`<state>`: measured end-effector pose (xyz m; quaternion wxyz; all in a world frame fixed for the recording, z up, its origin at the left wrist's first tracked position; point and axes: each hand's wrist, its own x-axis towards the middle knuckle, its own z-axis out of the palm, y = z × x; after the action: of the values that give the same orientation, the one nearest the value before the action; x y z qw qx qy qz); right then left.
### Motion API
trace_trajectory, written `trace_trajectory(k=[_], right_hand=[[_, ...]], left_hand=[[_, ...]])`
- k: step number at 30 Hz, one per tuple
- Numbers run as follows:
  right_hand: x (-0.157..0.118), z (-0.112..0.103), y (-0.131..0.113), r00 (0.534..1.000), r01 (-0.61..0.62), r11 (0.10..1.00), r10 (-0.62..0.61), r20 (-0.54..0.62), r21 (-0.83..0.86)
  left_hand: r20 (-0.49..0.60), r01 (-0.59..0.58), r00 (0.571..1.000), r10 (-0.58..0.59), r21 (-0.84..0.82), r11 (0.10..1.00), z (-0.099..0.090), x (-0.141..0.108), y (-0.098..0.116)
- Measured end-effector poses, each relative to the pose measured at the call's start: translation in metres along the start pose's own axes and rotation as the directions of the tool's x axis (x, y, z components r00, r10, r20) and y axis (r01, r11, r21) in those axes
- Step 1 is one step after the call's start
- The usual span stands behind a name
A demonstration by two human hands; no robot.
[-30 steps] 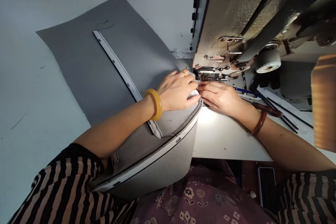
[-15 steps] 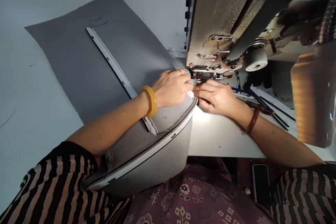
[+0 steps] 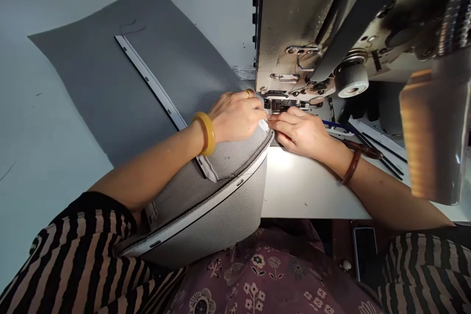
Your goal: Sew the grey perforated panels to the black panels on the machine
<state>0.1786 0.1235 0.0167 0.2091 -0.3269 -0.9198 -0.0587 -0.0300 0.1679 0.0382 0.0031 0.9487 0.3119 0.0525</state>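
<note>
A large grey fabric panel (image 3: pixel 176 54) lies over the table and folds down toward my lap. My left hand (image 3: pixel 235 115), fingers bent, grips the fabric just beside the presser foot (image 3: pixel 274 104) of a sewing machine (image 3: pixel 294 14). Fingertips of my right hand (image 3: pixel 300 130) pinch the fabric's edge at the same spot, close to the left fingers. One pale slotted strip (image 3: pixel 147 78) runs across the panel and under my left wrist. Another slotted strip (image 3: pixel 206 204) follows the folded edge nearer to me. The needle point is hidden.
A lamp head (image 3: pixel 434 137) hangs at the right. Behind my right forearm lie dark-handled scissors (image 3: pixel 362 148) and thin dark rods (image 3: pixel 392 167) on the white table (image 3: pixel 312 191). A phone (image 3: pixel 365 250) rests below the table's front edge.
The whole view has shifted slightly, so things appear a little further left and up. Both hands keep their hold on the fabric by the presser foot.
</note>
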Motion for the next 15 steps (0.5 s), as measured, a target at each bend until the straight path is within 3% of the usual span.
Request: trace_trajectory(k=[5, 10, 15], right_hand=[[-0.003, 0.001, 0.000, 0.998, -0.052, 0.998, 0.051, 0.047, 0.019], [-0.008, 0.002, 0.003, 0.998, -0.025, 0.995, 0.019, 0.064, 0.100], [-0.010, -0.001, 0.004, 0.994, -0.038, 0.977, 0.016, 0.107, 0.209]], left_hand=[[0.021, 0.033, 0.999, -0.032, -0.017, 0.999, -0.002, 0.002, 0.003], [-0.022, 0.135, 0.991, -0.135, 0.026, 0.990, -0.004, -0.002, 0.010], [0.001, 0.004, 1.000, -0.004, 0.000, 1.000, -0.005, -0.014, 0.015]])
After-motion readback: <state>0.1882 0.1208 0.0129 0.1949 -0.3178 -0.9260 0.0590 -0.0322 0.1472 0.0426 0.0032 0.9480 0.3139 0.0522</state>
